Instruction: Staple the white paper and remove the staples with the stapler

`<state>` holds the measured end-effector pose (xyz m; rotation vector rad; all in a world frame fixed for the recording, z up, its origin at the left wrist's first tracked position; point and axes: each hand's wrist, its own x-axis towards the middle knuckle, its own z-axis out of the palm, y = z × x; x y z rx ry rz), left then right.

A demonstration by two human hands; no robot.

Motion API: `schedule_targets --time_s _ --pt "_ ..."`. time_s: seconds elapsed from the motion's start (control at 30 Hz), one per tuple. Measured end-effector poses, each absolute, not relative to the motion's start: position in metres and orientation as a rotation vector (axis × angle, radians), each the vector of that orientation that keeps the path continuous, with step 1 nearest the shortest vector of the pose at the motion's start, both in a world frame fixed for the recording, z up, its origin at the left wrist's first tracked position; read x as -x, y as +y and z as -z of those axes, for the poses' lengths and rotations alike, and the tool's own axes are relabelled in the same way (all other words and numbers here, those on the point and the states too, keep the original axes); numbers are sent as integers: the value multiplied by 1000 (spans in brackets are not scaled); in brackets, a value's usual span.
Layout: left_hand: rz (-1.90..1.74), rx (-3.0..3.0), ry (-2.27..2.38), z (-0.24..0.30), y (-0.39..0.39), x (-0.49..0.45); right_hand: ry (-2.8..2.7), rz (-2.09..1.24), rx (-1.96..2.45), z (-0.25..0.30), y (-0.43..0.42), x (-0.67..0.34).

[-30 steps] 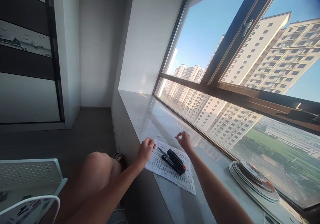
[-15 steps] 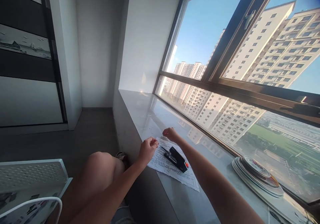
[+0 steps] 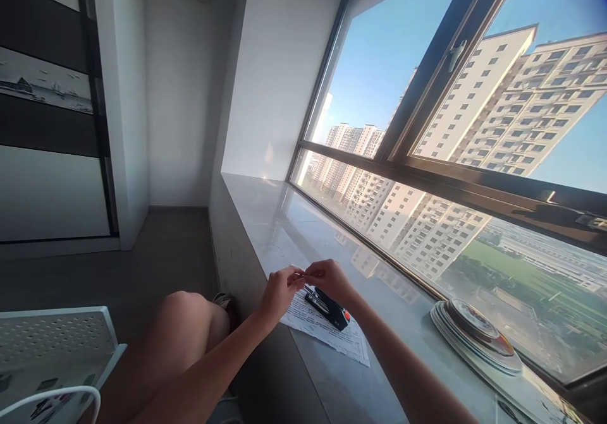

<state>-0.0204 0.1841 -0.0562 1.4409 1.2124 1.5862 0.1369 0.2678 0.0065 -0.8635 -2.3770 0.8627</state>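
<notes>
My left hand (image 3: 281,292) and my right hand (image 3: 332,278) meet fingertip to fingertip over the sill. Both are closed in a pinch, and what lies between the fingers is too small to make out. Just below them is a black stapler (image 3: 334,315) with an orange-red spot near its back end. Its top is swung up from the metal rail, and my right hand hides part of it. The stapler rests on a printed sheet of paper (image 3: 327,340), whose far edge is behind my hands.
The grey stone windowsill (image 3: 270,234) runs along the window (image 3: 393,158). A stack of plate-like discs (image 3: 478,335) stands on it at the right. At lower left is a white perforated basket (image 3: 57,335), beside my bent knee (image 3: 183,316).
My right hand has come down and left to meet my left hand, and its fingers have closed. The view has shifted slightly. The stapler and paper stay on the sill.
</notes>
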Motion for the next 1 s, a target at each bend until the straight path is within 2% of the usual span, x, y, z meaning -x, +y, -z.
schedule_targets --time_s 0.27,0.4,0.6,0.8,1.0 --pt "-1528 -1321 1180 60 187 18 -2271 -755 944 3 252 -142" --pt "-1514 -1310 1173 64 190 20 -2230 -838 893 7 241 -153" --pt "-1487 -1566 1489 65 189 26 -2061 -296 1101 44 214 -201" --pt "-1379 -1865 1582 81 193 19 -2120 -398 1141 95 222 -221" --pt "-1211 -2140 1764 95 199 16 -2042 -494 1065 98 226 -218"
